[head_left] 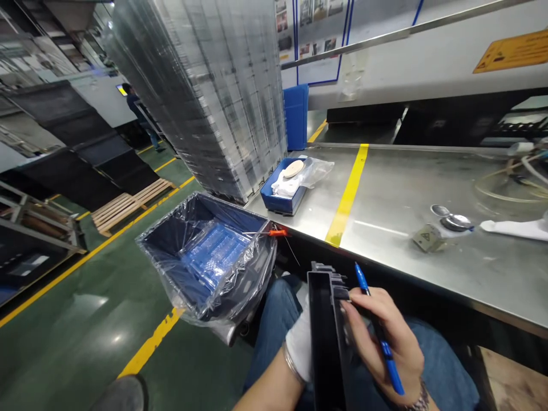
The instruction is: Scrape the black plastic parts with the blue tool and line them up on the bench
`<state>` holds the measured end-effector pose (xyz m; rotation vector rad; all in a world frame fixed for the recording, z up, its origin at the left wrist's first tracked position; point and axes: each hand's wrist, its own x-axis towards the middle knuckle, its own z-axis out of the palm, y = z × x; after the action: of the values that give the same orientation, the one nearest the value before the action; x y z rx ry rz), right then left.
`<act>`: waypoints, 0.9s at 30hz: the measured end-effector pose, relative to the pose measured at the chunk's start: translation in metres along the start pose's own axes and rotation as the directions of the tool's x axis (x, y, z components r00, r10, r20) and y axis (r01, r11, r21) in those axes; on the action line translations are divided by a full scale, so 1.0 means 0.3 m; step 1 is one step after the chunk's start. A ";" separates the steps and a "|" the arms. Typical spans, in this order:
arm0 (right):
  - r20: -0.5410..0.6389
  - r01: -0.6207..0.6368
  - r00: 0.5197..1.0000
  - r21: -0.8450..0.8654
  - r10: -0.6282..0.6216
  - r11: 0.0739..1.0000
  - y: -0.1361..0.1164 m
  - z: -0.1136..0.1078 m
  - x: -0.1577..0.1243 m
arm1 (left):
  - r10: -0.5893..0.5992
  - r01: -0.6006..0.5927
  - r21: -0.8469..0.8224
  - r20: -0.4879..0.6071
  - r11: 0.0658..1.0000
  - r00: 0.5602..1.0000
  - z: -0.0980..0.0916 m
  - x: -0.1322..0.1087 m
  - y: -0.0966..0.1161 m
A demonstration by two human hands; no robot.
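1. The black moulded plastic channel (326, 337) stands at 6 o'clock, probably light and stiff; its ribbed edge offers the surest hold.
2. The gloved left hand (299, 345) clamps its near side; the bare right hand (381, 337) clamps its ribbed edge, also pinching a blue pen (387, 359).
3. At 10 o'clock, a plastic-lined bin (171, 251) holds blue trays (216, 254).
4. At 12 o'clock, a blue crate (282, 194) holds white cloth (285, 185) and a beige disc (293, 169).

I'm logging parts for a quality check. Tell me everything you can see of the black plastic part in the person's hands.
The black moulded plastic part is a long, narrow, open channel with a dark hollow inside and stepped, toothed ribs near its far end. It stands tilted, its lower end running out of view, above the person's jeans. The white-gloved left hand is against one side, and the bare right hand, which also holds a blue pen, has its fingers on the other.
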<state>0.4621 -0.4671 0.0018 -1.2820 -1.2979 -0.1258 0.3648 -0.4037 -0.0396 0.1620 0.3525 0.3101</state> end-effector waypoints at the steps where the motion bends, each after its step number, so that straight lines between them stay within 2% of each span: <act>1: 0.025 0.034 0.999 -0.021 -0.034 0.999 0.006 -0.005 0.002 | -0.031 0.032 -0.011 0.019 0.999 0.999 0.017 -0.013 0.013; 5: 0.190 0.141 0.973 -0.041 -0.131 0.989 -0.003 -0.046 0.022 | -0.101 0.096 0.067 0.087 0.993 0.991 0.061 -0.071 0.057; 9: 0.308 0.049 0.951 -0.070 -0.025 0.996 -0.054 -0.144 0.045 | -0.085 0.088 0.108 -0.030 0.990 0.996 0.083 -0.083 0.067; 11: 0.254 -0.062 0.962 -0.165 0.103 0.984 -0.070 -0.204 0.042 | -0.146 0.147 0.102 -0.012 0.984 0.989 0.094 -0.082 0.062; 13: 0.129 -0.175 0.967 -0.298 0.222 0.938 -0.079 -0.252 0.031 | -0.243 0.237 0.107 0.043 0.966 0.969 0.100 -0.089 0.054; 15: 0.095 -0.192 0.965 -0.383 0.246 0.903 -0.088 -0.280 0.022 | -0.311 0.303 0.106 0.067 0.947 0.948 0.097 -0.106 0.043; 19: 0.241 -0.062 0.957 -0.371 0.161 0.927 -0.120 -0.265 0.020 | -0.297 0.296 0.027 0.058 0.955 0.953 0.071 -0.146 0.021; 23: 0.195 -0.081 0.969 -0.322 0.149 0.943 -0.146 -0.213 0.023 | -0.278 0.279 -0.014 0.032 0.960 0.960 0.050 -0.162 0.011; 27: 0.195 -0.062 0.974 -0.274 0.119 0.960 -0.151 -0.189 0.025 | -0.222 0.223 0.038 -0.047 0.974 0.974 0.042 -0.166 0.010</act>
<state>0.4690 -0.5218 0.0493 -1.6183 -1.4338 -0.1044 0.3241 -0.4183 -0.0117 0.1569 0.4157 0.0843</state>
